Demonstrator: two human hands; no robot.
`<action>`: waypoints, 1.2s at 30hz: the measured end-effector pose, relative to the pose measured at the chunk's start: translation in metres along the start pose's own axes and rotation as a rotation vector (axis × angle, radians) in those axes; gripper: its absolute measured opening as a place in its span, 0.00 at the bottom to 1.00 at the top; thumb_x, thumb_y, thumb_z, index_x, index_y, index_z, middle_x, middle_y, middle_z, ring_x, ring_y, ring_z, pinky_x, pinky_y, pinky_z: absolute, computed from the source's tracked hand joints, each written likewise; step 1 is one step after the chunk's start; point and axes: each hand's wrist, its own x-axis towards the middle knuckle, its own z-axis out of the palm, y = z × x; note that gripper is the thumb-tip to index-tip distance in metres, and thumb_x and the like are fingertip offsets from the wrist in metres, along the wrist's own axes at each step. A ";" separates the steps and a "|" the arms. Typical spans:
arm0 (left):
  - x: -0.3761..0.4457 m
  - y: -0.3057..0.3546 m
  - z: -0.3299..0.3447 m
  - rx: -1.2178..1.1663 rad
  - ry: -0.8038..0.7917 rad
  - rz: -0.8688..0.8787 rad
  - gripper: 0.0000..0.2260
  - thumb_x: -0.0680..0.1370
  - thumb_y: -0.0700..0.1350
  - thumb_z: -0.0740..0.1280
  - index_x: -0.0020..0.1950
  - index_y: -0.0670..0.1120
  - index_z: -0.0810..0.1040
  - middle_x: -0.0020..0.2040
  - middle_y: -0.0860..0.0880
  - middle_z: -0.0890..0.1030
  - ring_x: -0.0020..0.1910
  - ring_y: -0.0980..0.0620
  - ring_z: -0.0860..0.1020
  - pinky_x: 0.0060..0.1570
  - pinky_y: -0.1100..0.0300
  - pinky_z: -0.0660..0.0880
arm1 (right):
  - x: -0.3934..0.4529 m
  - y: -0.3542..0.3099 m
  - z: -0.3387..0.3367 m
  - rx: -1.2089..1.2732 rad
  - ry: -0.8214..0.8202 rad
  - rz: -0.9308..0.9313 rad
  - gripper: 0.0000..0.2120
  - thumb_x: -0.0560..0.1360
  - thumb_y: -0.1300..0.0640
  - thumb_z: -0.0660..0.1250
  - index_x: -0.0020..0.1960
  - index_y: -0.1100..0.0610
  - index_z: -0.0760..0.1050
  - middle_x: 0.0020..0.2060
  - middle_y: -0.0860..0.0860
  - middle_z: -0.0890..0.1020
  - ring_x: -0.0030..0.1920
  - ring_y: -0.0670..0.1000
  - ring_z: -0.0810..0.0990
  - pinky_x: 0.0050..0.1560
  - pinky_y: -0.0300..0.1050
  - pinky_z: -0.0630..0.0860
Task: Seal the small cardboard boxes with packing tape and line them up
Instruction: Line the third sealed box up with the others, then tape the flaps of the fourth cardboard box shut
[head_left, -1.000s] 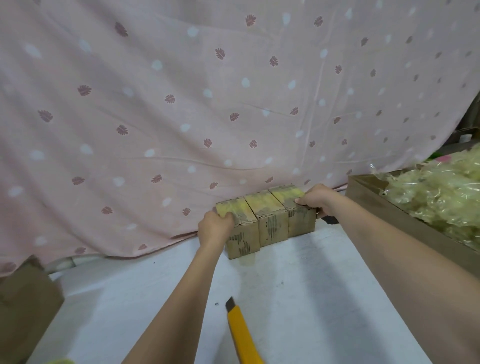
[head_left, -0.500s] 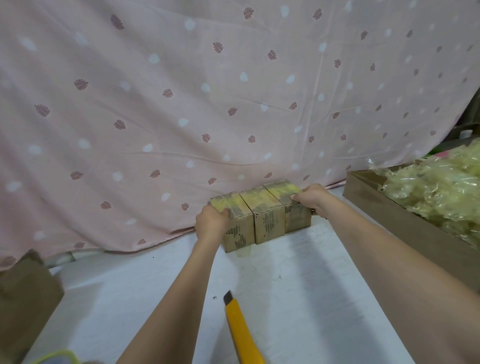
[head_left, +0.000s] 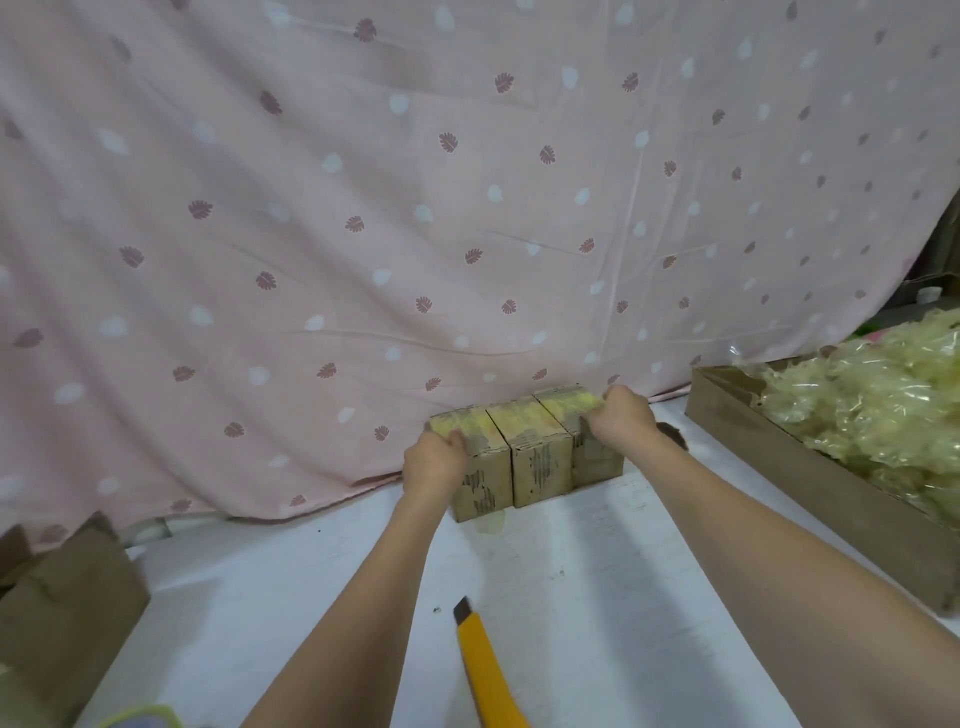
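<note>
Three small cardboard boxes stand side by side in a row at the back of the white table, against the pink cloth, with yellowish tape across their tops. My left hand (head_left: 435, 461) grips the left box (head_left: 485, 475) at its left end. The middle box (head_left: 535, 457) sits between the two, touching both. My right hand (head_left: 621, 421) grips the right box (head_left: 597, 462) at its right end, fingers curled over the top edge.
A yellow utility knife (head_left: 485, 670) lies on the white table (head_left: 597, 597) near me. A long cardboard tray (head_left: 810, 467) full of crumpled plastic film stands at the right. A brown cardboard box (head_left: 62, 608) sits at the left edge. The pink patterned cloth (head_left: 415, 208) hangs behind.
The row of boxes and both hands have shifted slightly back towards the cloth; both hands keep their hold on the row's ends.
</note>
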 end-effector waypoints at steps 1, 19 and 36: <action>-0.003 0.001 -0.004 0.071 -0.006 0.038 0.24 0.84 0.53 0.55 0.73 0.38 0.67 0.59 0.38 0.79 0.58 0.39 0.77 0.49 0.53 0.74 | -0.008 -0.007 -0.003 -0.099 0.031 -0.063 0.09 0.78 0.58 0.64 0.55 0.62 0.72 0.48 0.57 0.78 0.48 0.59 0.77 0.41 0.45 0.71; -0.129 -0.085 -0.128 0.697 0.119 0.236 0.17 0.84 0.51 0.51 0.66 0.45 0.72 0.64 0.45 0.75 0.64 0.42 0.72 0.68 0.46 0.64 | -0.213 -0.119 0.037 -0.478 -0.096 -0.696 0.20 0.83 0.49 0.54 0.70 0.59 0.66 0.61 0.57 0.77 0.61 0.59 0.75 0.61 0.53 0.71; -0.190 -0.250 -0.305 0.607 0.324 -0.129 0.17 0.84 0.52 0.54 0.65 0.44 0.71 0.62 0.41 0.76 0.62 0.40 0.74 0.61 0.49 0.70 | -0.351 -0.268 0.157 -0.107 -0.477 -0.699 0.19 0.82 0.49 0.57 0.63 0.62 0.73 0.61 0.62 0.78 0.61 0.61 0.76 0.56 0.48 0.73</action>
